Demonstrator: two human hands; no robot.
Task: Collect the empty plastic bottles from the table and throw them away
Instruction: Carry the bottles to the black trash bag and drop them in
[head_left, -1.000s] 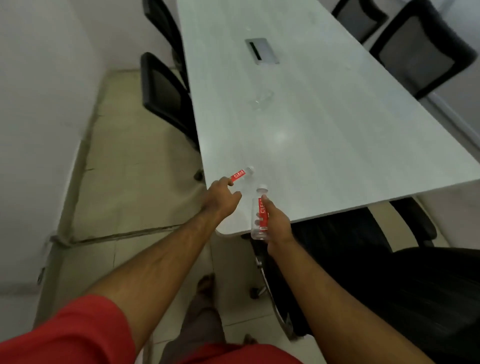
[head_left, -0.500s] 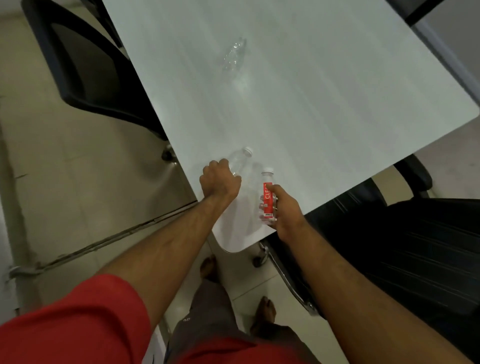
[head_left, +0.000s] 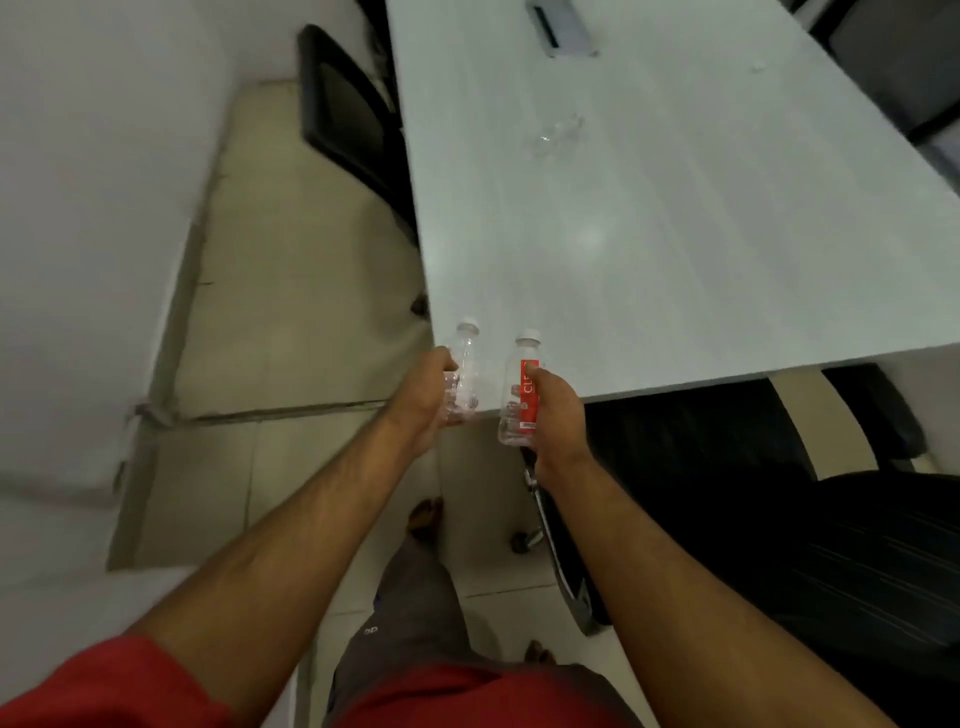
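My left hand (head_left: 423, 397) grips a clear plastic bottle (head_left: 466, 364) with a white cap, held upright at the near corner of the pale grey table (head_left: 675, 234). My right hand (head_left: 553, 410) holds a second clear bottle with a red label (head_left: 522, 389), also upright, just off the table's near edge. A third clear, crumpled bottle (head_left: 558, 132) lies on its side further up the table. Something small and clear (head_left: 757, 66) sits near the far right edge; I cannot tell what it is.
A black office chair (head_left: 353, 114) stands tucked at the table's left side, and another black chair (head_left: 779, 519) sits at the near end, right of my legs. A cable hatch (head_left: 563, 31) is set into the table top. A white wall (head_left: 93, 208) runs along the left; tiled floor lies below.
My left hand has lifted the clear bottle off the table and turned it upright. The right hand still holds the red-labelled bottle. The camera view has swung up and left.
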